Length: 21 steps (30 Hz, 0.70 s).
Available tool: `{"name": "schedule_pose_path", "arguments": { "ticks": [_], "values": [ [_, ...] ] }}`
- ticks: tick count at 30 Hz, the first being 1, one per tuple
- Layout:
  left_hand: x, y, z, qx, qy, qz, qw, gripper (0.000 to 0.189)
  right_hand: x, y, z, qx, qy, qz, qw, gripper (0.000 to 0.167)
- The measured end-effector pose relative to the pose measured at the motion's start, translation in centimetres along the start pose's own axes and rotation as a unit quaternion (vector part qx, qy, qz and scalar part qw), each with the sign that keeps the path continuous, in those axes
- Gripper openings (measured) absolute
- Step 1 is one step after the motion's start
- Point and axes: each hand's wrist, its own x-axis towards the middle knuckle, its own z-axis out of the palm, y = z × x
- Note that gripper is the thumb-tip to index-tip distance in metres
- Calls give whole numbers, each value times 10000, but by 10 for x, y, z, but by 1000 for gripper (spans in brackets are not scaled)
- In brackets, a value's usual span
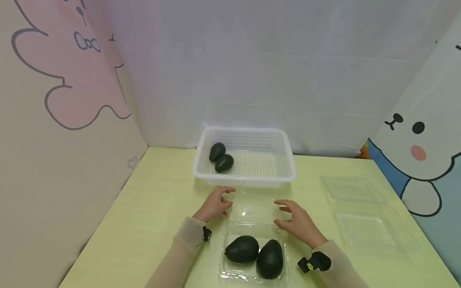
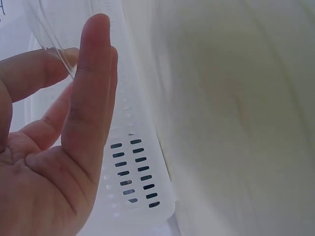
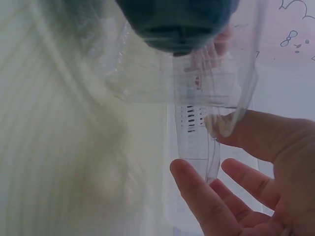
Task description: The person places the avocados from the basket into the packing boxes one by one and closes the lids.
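Note:
A clear plastic clamshell container lies unfolded in front of me, its lid hinged away toward the basket. Two dark green avocados, one on the left and one on the right, sit in its base. My left hand holds the lid's left edge, which runs between thumb and fingers in the left wrist view. On the opposite side my right hand holds the right edge; in the right wrist view its thumb touches the plastic and the fingers curve around it.
Behind the lid stands a white perforated basket with two more avocados at its left. Another open clear container lies on the yellow table at the right. Printed wall sheets enclose the back and sides.

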Motion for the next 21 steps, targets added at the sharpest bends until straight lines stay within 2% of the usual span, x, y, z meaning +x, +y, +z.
{"name": "schedule_pose_path", "arguments": {
  "ticks": [6, 11, 21],
  "values": [
    [0, 2, -1, -142, 26, 136, 9998, 29, -3, 1, 2, 192, 122, -38, 9997, 55],
    [-2, 3, -3, -117, -150, 159, 9997, 19, -5, 0, 2, 168, 147, -107, 9997, 54],
    [-6, 13, -12, 24, -479, 400, 9980, 12, -7, -7, -2, 206, 231, -335, 9990, 50]
  ]
}}
